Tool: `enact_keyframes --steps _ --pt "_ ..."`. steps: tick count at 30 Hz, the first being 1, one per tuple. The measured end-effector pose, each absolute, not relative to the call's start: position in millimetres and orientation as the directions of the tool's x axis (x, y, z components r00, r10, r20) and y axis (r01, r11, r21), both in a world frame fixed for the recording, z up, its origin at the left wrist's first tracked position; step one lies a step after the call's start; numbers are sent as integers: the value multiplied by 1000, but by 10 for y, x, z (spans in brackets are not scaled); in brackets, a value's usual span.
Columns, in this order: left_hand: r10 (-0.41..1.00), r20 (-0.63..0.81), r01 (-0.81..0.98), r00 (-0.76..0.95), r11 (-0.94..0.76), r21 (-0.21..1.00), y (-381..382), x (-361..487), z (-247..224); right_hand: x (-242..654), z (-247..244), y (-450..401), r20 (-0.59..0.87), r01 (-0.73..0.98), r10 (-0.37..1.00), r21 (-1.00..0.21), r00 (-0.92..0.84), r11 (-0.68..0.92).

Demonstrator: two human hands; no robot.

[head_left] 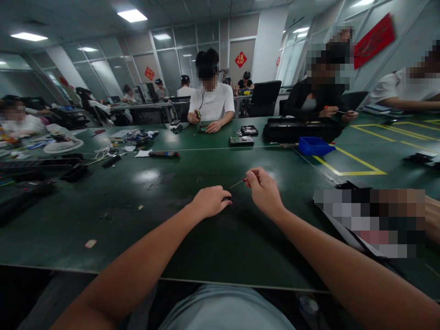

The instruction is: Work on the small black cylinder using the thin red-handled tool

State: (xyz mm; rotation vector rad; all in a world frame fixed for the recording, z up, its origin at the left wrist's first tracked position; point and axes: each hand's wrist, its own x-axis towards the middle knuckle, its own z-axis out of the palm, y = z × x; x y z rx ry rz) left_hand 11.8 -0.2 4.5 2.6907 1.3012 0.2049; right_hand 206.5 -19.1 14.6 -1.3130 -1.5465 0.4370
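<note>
My left hand [211, 201] rests low over the green table, its fingers curled round a small dark object [226, 198] that is mostly hidden by them. To its right, my right hand [263, 190] is raised a little above the table and grips a thin screwdriver [238, 184] by its reddish handle. The shaft points left and down, with its tip close to the fingers of my left hand. The two hands are apart.
Across the green table [192, 247] lie a marker-like tool [164, 154], drive-like parts [241, 140], a blue tray [314, 146] and a long black casing [300, 129]. Cables and parts lie at the left. Several people work around; a person's arm shows at the right edge.
</note>
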Motion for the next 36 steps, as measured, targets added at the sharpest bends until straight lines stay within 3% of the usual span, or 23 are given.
enact_keyframes --steps 4,10,15,21,24,27,32,36 --pt "800 56 780 598 -596 193 15 91 79 2065 135 -189 451 513 886 -788 106 339" --pt "780 4 732 626 -590 341 33 -27 135 2068 126 -193 445 517 891 -787 94 338" --pt "788 23 728 616 -580 366 51 -74 110 2063 121 -195 439 518 894 -787 90 335" --pt "845 136 632 517 -484 604 176 -155 94 2057 135 -198 440 520 894 -784 83 338" --pt "909 121 486 399 -322 813 249 -196 133 2063 140 -200 442 516 894 -784 72 346" --pt "971 67 182 231 -110 977 319 -275 229 2075 137 -196 444 514 894 -782 64 351" --pt "997 -68 -331 48 80 940 429 -657 466 2077 143 -195 428 507 902 -792 64 340" --pt "974 -133 -358 -185 59 932 451 -1170 577 2066 147 -202 416 499 907 -800 61 333"
